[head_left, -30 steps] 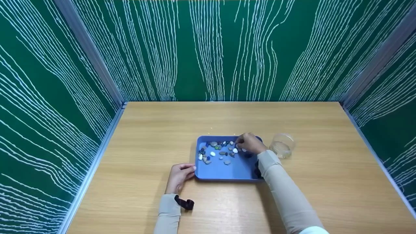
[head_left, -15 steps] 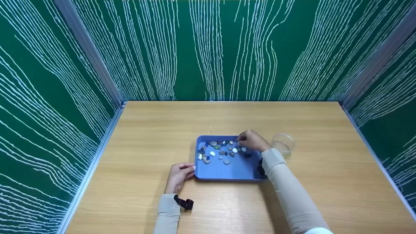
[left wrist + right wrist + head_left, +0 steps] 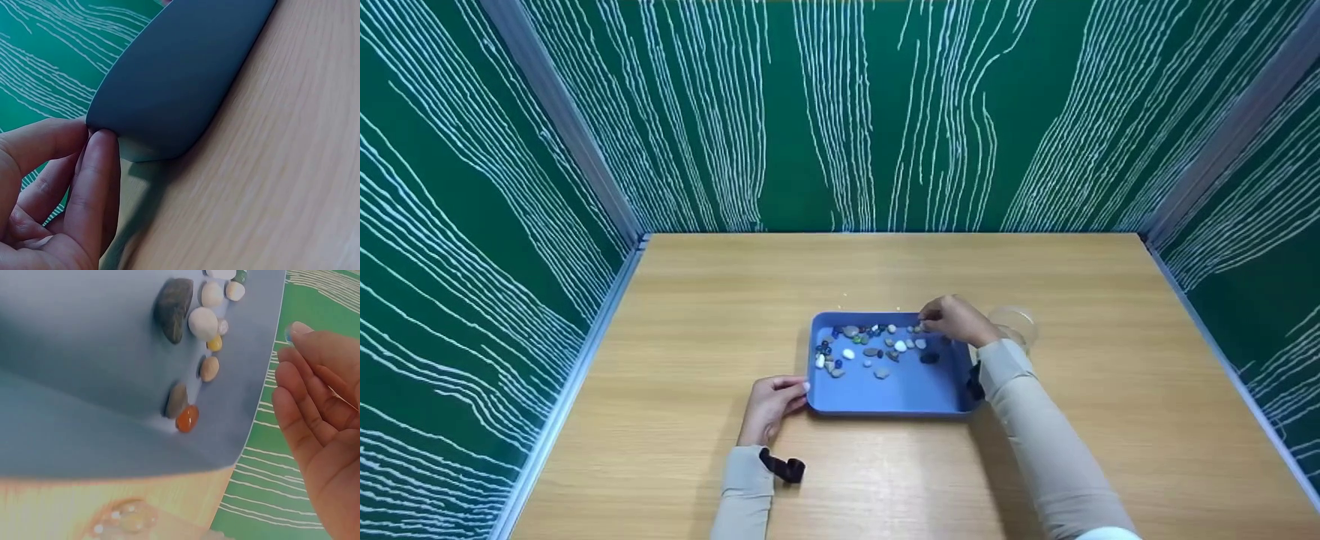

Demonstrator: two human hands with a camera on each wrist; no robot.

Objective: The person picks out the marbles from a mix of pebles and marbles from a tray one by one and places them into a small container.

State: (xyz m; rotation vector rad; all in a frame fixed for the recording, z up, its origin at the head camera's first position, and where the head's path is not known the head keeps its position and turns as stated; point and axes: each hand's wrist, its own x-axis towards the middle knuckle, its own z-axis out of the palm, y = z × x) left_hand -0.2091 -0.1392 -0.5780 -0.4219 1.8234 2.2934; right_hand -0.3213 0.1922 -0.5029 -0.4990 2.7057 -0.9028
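A blue rectangular tray [image 3: 900, 394] holds several pebbles and glossy stones, mostly toward its back and left. My left hand [image 3: 769, 409] pinches the tray's left wall near the front corner; in the left wrist view, its thumb and fingers [image 3: 95, 169] meet at the tray corner. Over the back right of the tray is my right hand [image 3: 956, 319]. In the right wrist view it pinches a small, clear bluish stone [image 3: 289, 333] between thumb and fingertip, mostly hidden by them. Below lie an orange stone [image 3: 187, 418], a dark rock [image 3: 173, 309] and pale pebbles [image 3: 203, 323].
Right of the tray stands a clear round container [image 3: 1024, 321], partly hidden behind my right wrist. Tiny pale specks lie on the wooden table [image 3: 720, 315] behind the tray. Green walls with white lines [image 3: 787, 150] enclose the table's back and sides.
My right hand has moved right and slightly back over the tray, toward the clear container, uncovering stones beneath it. The left hand stays at the tray's edge.
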